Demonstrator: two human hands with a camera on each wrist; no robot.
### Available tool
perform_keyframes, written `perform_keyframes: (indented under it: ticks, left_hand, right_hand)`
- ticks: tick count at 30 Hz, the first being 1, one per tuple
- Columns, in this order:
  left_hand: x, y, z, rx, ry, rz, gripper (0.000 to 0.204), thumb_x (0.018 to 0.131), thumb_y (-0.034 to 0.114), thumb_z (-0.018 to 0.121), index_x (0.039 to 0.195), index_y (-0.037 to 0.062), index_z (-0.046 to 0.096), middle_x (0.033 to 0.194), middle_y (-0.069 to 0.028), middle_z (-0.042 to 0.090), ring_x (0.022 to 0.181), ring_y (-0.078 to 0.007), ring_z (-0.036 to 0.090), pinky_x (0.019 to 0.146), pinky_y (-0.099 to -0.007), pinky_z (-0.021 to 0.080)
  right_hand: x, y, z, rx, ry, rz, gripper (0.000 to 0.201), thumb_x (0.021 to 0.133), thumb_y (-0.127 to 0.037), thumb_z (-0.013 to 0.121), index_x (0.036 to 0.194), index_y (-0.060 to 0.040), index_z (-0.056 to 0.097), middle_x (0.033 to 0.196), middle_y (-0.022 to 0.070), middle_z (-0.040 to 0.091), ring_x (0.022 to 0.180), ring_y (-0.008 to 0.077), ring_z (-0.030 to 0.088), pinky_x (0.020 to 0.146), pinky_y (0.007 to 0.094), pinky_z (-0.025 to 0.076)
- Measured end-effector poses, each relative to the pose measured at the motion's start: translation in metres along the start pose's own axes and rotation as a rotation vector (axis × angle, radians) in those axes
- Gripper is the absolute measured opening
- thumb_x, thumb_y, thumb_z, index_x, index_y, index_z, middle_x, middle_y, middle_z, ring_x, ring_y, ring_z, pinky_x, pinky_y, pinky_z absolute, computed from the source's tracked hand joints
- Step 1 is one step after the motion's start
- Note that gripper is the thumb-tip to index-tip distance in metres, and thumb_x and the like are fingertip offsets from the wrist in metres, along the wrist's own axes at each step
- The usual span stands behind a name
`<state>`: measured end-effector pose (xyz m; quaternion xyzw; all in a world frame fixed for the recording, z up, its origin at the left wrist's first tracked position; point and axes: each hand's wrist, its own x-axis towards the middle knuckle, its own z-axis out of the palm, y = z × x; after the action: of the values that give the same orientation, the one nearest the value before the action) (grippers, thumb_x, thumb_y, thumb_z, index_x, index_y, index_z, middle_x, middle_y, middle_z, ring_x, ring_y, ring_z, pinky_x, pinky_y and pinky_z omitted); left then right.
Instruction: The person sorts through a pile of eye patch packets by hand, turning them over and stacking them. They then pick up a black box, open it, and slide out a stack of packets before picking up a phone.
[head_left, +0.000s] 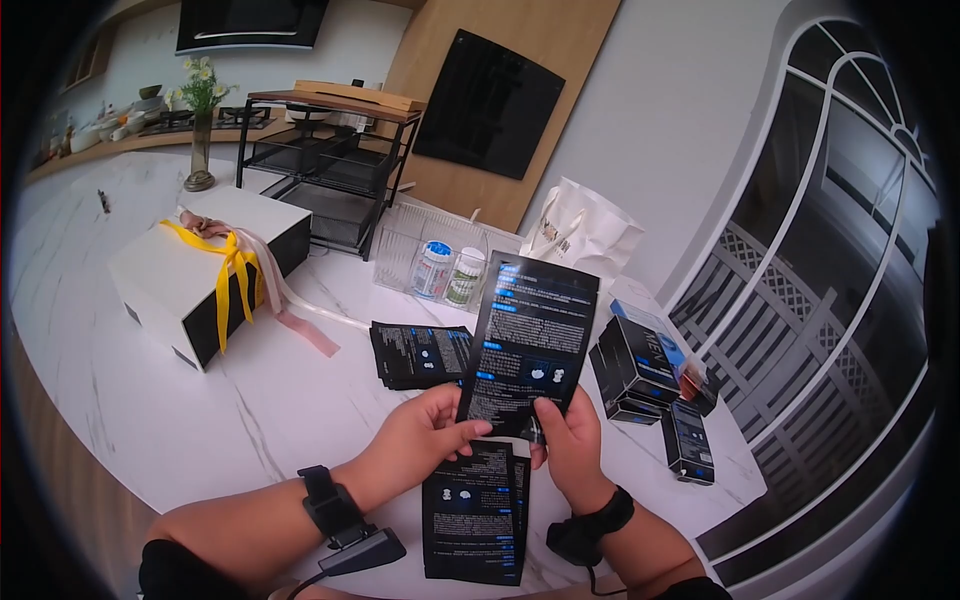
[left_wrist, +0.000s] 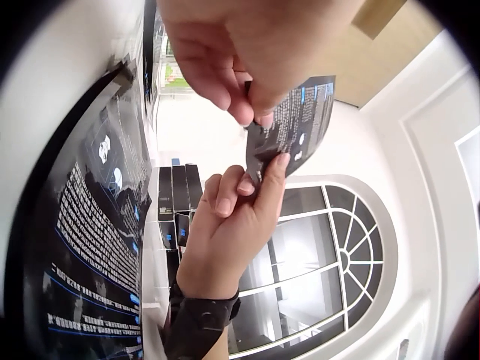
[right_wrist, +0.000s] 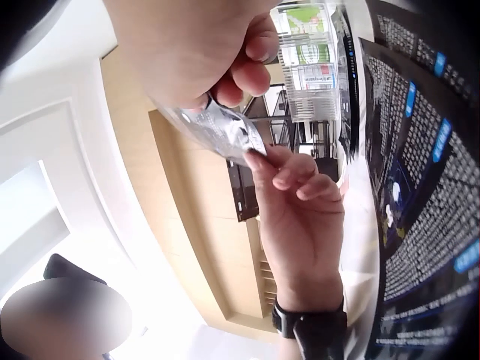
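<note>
A black printed pouch [head_left: 530, 330] is held up over the table, its text side facing the head camera. My left hand [head_left: 425, 440] pinches its lower left corner between thumb and fingers. At the lower right corner my right hand [head_left: 570, 435] grips it, thumb lying on the front. In the left wrist view the pouch [left_wrist: 296, 124] is seen at a slant between both hands. Below the hands lie overlapping black pouches [head_left: 470, 515] with the same kind of print. Another stack of black pouches [head_left: 420, 355] rests just beyond the left hand.
Black boxes [head_left: 640, 360] lie at the right, near a white paper bag [head_left: 585, 225]. Behind the pouch, a clear ribbed container [head_left: 400, 255] holds bottles. A white box [head_left: 215, 270] with yellow and pink ribbons stands left. Farther back are a black rack [head_left: 330, 165] and a flower vase [head_left: 200, 150].
</note>
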<state>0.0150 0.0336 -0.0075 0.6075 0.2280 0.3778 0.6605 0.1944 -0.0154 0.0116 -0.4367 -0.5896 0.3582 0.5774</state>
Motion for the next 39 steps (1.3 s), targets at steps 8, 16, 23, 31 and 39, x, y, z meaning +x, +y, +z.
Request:
perform_keyframes:
  ticks: [8, 16, 23, 31, 39]
  left_hand:
    - [-0.001, 0.004, 0.003, -0.008, -0.013, 0.023, 0.009, 0.084, 0.009, 0.059, 0.087, 0.0031, 0.053, 0.070, 0.0037, 0.054, 0.061, -0.0025, 0.049, 0.055, -0.0165, 0.041]
    - [-0.005, 0.000, 0.002, 0.194, -0.164, 0.076, 0.020, 0.084, 0.023, 0.059, 0.088, 0.0035, 0.056, 0.068, 0.0009, 0.052, 0.061, -0.0070, 0.048, 0.058, -0.0219, 0.040]
    - [0.022, -0.025, -0.044, 0.426, 0.286, 0.361, 0.013, 0.083, 0.007, 0.053, 0.094, 0.0031, 0.057, 0.095, -0.0066, 0.059, 0.088, -0.0170, 0.056, 0.075, -0.0267, 0.044]
    - [0.033, -0.030, -0.064, 0.737, 0.369, 0.501, 0.021, 0.075, 0.001, 0.058, 0.095, 0.0046, 0.059, 0.112, -0.0109, 0.056, 0.110, -0.0274, 0.049, 0.090, -0.0315, 0.040]
    - [0.063, -0.028, -0.076, 0.947, 0.137, 0.444, 0.057, 0.068, 0.020, 0.069, 0.119, 0.0069, 0.048, 0.132, -0.0138, 0.040, 0.127, -0.0341, 0.029, 0.098, -0.0560, 0.023]
  right_hand:
    - [0.012, 0.013, -0.018, 0.164, -0.014, -0.003, 0.024, 0.092, -0.022, 0.043, 0.105, -0.0021, 0.046, 0.084, 0.0017, 0.056, 0.065, 0.0057, 0.053, 0.055, 0.0196, 0.044]
    - [0.025, 0.010, -0.022, 0.297, 0.244, 0.030, 0.045, 0.085, -0.003, 0.051, 0.125, -0.0050, 0.033, 0.107, 0.0105, 0.052, 0.093, 0.0147, 0.054, 0.079, 0.0260, 0.047]
    - [0.018, 0.032, -0.016, -0.103, -0.053, 0.200, 0.028, 0.077, -0.005, 0.064, 0.101, -0.0052, 0.049, 0.095, 0.0041, 0.055, 0.085, 0.0103, 0.055, 0.074, 0.0229, 0.046]
    - [0.012, 0.046, -0.012, -0.714, -0.303, -0.212, 0.023, 0.068, -0.013, 0.068, 0.084, -0.0032, 0.056, 0.088, 0.0106, 0.053, 0.083, 0.0265, 0.053, 0.075, 0.0321, 0.043]
    - [0.014, 0.064, -0.016, -0.551, -0.169, -0.223, 0.015, 0.076, -0.015, 0.061, 0.085, -0.0041, 0.056, 0.091, 0.0110, 0.054, 0.086, 0.0274, 0.054, 0.076, 0.0330, 0.043]
